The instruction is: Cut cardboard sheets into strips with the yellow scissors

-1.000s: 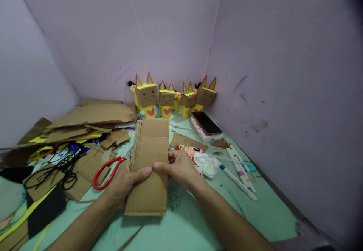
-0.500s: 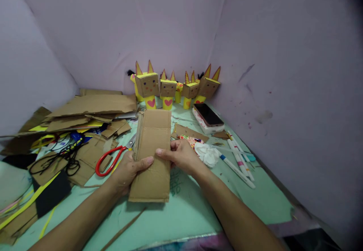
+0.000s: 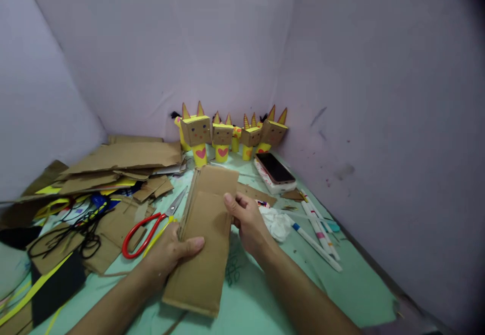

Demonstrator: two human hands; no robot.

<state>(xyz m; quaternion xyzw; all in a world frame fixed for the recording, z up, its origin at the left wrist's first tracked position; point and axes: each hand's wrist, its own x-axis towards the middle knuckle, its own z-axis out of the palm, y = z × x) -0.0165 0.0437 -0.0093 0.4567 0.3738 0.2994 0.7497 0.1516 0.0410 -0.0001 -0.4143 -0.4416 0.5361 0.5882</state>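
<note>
Between my two hands is a long folded piece of cardboard (image 3: 206,244), tilted with its far end leaning right. My left hand (image 3: 172,254) grips its left edge, thumb flat on top and the fingers hidden beneath. At the upper right edge, my right hand (image 3: 248,219) pinches the cardboard, the thumb on its face and the other fingers curled at the side and behind. Red-handled scissors (image 3: 142,236) lie on the table just beyond my left hand. A crumpled white tissue (image 3: 276,224) is right beside my right hand.
Cardboard sheets (image 3: 125,155) are piled at left, with black cord (image 3: 81,236) and paper scraps nearer. Yellow cardboard figures with boxy heads (image 3: 196,130) stand along the back wall. A phone (image 3: 276,168) rests on a white pack; several markers (image 3: 316,244) lie at right.
The cardboard has tilted so its far end leans further right. My right hand has shifted up along its right edge. The whole view has also moved, so everything sits lower.
</note>
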